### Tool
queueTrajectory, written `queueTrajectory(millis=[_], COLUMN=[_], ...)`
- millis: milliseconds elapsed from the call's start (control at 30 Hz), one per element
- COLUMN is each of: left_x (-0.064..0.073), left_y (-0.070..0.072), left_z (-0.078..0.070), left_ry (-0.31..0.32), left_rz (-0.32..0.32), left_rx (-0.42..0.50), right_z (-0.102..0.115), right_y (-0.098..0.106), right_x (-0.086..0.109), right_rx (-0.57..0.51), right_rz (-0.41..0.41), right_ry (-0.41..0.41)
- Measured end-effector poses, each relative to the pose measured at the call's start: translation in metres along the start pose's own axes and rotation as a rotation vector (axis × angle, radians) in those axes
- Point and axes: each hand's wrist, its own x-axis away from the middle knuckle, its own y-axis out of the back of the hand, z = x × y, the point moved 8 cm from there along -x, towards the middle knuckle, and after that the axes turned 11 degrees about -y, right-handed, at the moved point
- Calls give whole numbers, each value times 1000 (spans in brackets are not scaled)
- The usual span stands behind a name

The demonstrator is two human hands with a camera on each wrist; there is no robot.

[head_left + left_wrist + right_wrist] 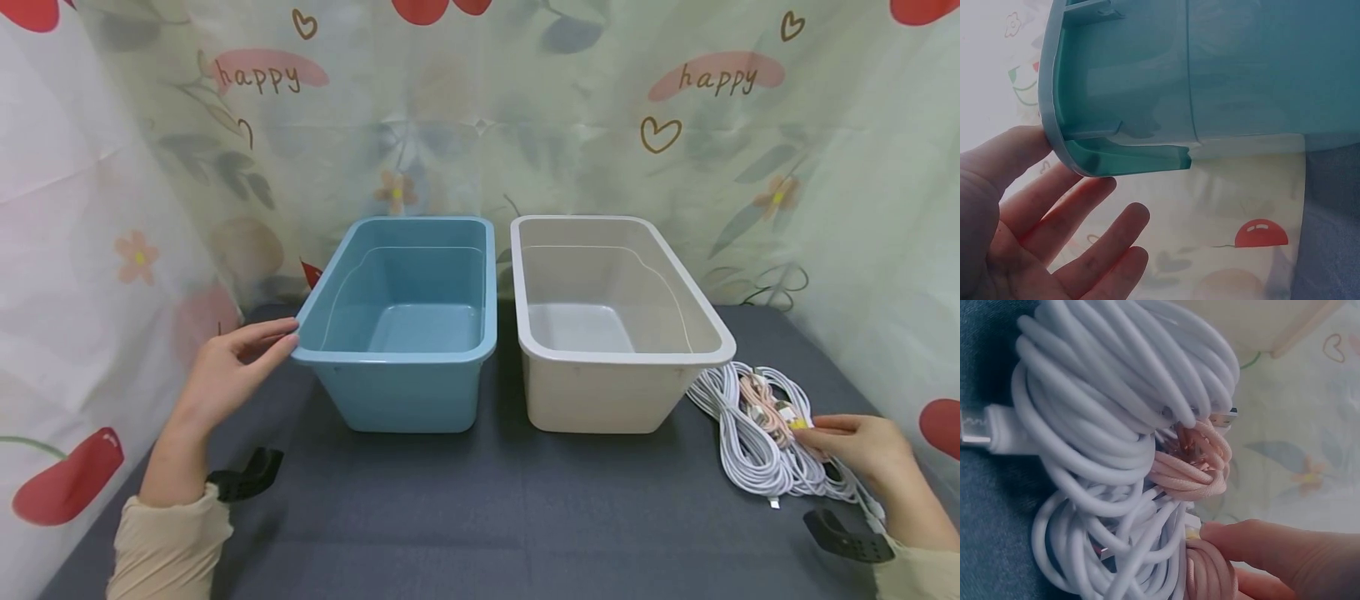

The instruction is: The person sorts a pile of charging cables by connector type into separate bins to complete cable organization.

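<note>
My left hand (pixel 228 375) rests its thumb and fingertips at the near left corner of a blue plastic bin (pixel 397 392). In the left wrist view the fingers (pixel 1119 237) spread loosely beside the bin's rim (pixel 1054 125), the lower ones apart from it. On the right, my right hand (pixel 862 446) pinches a pink braided charging cable (pixel 1210 569) beside a small yellow piece (pixel 1193 534). That cable lies among a pile of coiled white cables (pixel 750 450). Another pink cable coil (pixel 1191 469) sits in the pile, and a white cable's metal plug (pixel 975 431) sticks out.
A beige bin (pixel 600 396) stands right of the blue one, a narrow gap between them. The cable pile lies by its near right corner. Dark cloth (pixel 450 517) covers the table. Printed curtains (pixel 480 108) close off the back and both sides.
</note>
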Motion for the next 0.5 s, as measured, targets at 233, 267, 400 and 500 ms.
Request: queueTrajectory(millis=[233,267,400,500], left_x=[0,0,0,1], left_y=[-1,-1,-1,-1], left_z=[1,1,1,2], left_ry=[0,0,5,8], left_rz=[-4,-2,2,3], left_rx=[3,3,3,2], right_z=[1,1,3,3], right_y=[3,4,8,10], right_x=[3,4,5,6], right_rx=[-26,-27,-30,-38], right_rz=[-42,-47,-65,-75], right_ry=[-21,-18,-8,-6])
